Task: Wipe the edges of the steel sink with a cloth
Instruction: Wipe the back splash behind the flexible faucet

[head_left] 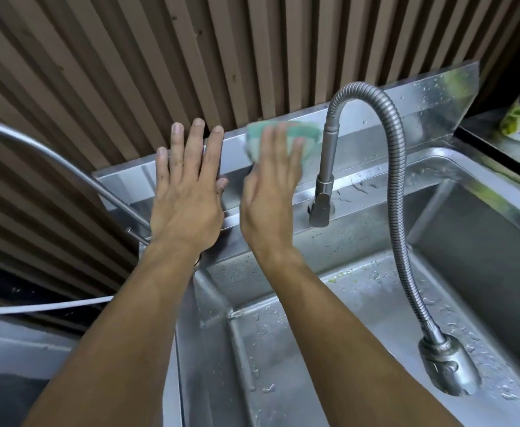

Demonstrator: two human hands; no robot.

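**Cloth flat against the sink's back upstand**

I am seeing the cloth [278, 140], a soft green and pale piece, lying against the upright back edge of the steel sink [375, 192], just left of the faucet's straight stem. Its long axis is running along that edge, left to right, roughly in line with the upstand's top rim. My right hand [271, 192] is pressing it there with straight, spread fingers, palm flat, not curling round it; the hand is blurred, so finer detail of the fingertips is lost. My left hand [188, 186] is resting open just beside it, fingers straight and fanned, tips reaching over the top rim toward the wall [129, 72].

The sink is brushed sheet steel, folded into sharp corners, its basin floor and rear ledge beaded with water drops. The faucet [372, 118] is rising from the ledge as a smooth tube, then arching over as a ribbed, flexible metal hose that is hanging down into the basin and ending in a rounded spray head [449, 365]. Behind everything, the wall is showing brown corrugated ribs running upward. A white hose [43, 307] is crossing at the left.
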